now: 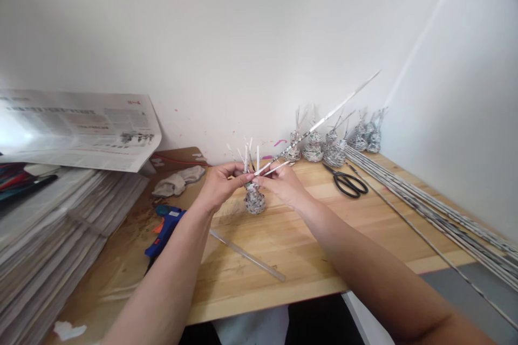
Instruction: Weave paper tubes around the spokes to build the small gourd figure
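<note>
A small woven paper piece (254, 202) with a rounded lower part hangs between my hands, several white paper ends standing up from its top. My left hand (226, 183) is closed on its upper part, thumb and fingers pinched at the rim. From the right, my right hand (279, 182) pinches a long rolled paper strip (319, 123) where it meets the rim; the strip slants up to the right. A shorter strip end pokes out by the right fingers. The fingertips of both hands nearly touch.
Several finished woven pieces (313, 148) line the wall at the back right. Black scissors (348, 184) and long paper rods (421, 207) lie on the right. Leftward are a blue glue gun (165, 232), a cloth (178, 180) and stacked newspapers (76, 232). A clear stick (247, 255) lies in front.
</note>
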A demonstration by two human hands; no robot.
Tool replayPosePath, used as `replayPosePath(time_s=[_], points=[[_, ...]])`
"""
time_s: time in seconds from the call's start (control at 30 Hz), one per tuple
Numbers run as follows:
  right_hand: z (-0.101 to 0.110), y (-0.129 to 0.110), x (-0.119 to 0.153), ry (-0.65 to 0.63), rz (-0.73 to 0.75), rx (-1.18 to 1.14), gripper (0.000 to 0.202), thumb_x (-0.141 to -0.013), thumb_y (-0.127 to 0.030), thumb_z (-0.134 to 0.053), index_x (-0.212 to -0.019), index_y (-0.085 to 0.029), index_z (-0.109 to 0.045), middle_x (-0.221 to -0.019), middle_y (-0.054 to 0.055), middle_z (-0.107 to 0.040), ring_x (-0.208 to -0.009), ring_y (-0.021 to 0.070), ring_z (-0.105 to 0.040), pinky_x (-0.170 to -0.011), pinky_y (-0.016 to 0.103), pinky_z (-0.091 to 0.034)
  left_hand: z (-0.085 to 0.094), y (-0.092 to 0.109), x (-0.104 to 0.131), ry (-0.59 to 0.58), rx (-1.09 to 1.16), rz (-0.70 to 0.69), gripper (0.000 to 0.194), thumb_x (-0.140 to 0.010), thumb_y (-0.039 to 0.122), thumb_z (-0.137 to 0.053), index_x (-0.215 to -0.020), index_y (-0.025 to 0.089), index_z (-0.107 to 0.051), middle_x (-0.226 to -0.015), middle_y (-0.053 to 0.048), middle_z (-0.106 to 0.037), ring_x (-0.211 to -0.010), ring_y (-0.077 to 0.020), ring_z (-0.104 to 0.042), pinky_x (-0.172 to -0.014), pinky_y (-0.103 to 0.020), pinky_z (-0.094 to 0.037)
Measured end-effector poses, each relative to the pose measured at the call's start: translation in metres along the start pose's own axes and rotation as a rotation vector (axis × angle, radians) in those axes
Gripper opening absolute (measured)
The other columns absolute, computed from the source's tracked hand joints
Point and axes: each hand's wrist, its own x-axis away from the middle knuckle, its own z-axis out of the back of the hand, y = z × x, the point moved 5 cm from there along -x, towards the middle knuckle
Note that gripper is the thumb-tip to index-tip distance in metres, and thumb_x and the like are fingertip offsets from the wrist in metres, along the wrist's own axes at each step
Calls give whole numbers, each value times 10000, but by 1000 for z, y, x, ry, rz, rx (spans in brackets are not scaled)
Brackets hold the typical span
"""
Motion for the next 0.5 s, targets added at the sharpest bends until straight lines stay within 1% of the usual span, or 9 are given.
replayPosePath(time_s=[0.13,0.23,0.3,0.4,0.5], points=[[-2,-2,1,-41,4,-73,185,-677,-311,-746,-749,-182,-635,-720,-1,-655,-707,153,-615,-697,298,-496,-1,1,0,13,-49,-6,272,-718,400,-775,-828,161,-707,-697,-6,-665,-623,-113,-549,-602,-224,-401],[-2,-5,2,-15,12,-98,194,-657,-285,-753,-720,-185,-599,-684,-27,-606,-677,134,-580,-675,283,-485,-1,3,1,12,-115,-21,260,-728,406,-757,-791,165,-686,-690,2,-655,-619,-113,-544,-587,-221,-400],[-3,-7,3,-5,22,-116,209,-645,-279,-764,-719,-183,-593,-679,-35,-592,-669,123,-566,-665,273,-477,0,5,1,36,-178,-28,251,-732,407,-748,-761,168,-673,-665,13,-633,-597,-107,-520,-560,-216,-388],[-4,-7,3,2,-4,-180,242,-628,-302,-786,-741,-181,-609,-712,-27,-616,-698,124,-582,-677,270,-487,-1,7,2,77,-229,-25,240,-749,401,-723,-744,172,-651,-632,28,-593,-563,-99,-478,-531,-212,-376],[-2,-6,2,28,-52,-224,286,-614,-338,-805,-773,-180,-627,-776,-5,-648,-757,142,-610,-691,282,-512,-5,6,2,91,-210,-35,244,-777,412,-683,-791,172,-641,-647,23,-587,-579,-109,-488,-537,-218,-400]])
